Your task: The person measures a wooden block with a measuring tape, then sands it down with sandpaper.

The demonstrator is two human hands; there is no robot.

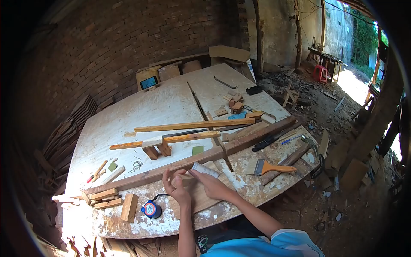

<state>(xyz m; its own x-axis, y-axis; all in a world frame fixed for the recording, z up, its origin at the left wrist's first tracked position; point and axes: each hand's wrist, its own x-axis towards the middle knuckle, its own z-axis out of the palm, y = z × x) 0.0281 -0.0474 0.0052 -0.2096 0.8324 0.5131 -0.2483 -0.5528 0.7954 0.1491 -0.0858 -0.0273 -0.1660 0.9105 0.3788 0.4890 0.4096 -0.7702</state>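
Observation:
My left hand (179, 193) is at the near edge of the table, fingers curled around a small pale wooden block (187, 180). Beside it, my right hand (210, 185) is closed on a white bottle with faint print (206, 169); its fingertips point toward my left hand. Beneath both hands lies a flat wooden board (201, 201), partly hidden by my forearms. To the left of my left hand sit a blue tape measure (151, 209) and an upright-looking wood block (129, 207). A long dark wooden beam (141, 177) runs just behind the hands.
On the worn table (107, 132) lie a paintbrush (269, 167), a hammer (310, 143), long wooden strips (192, 125), a small wooden stand (156, 147) and a pile of nails (136, 166). A phone (149, 82) stands at the far edge. A red stool (320, 73) is farther back.

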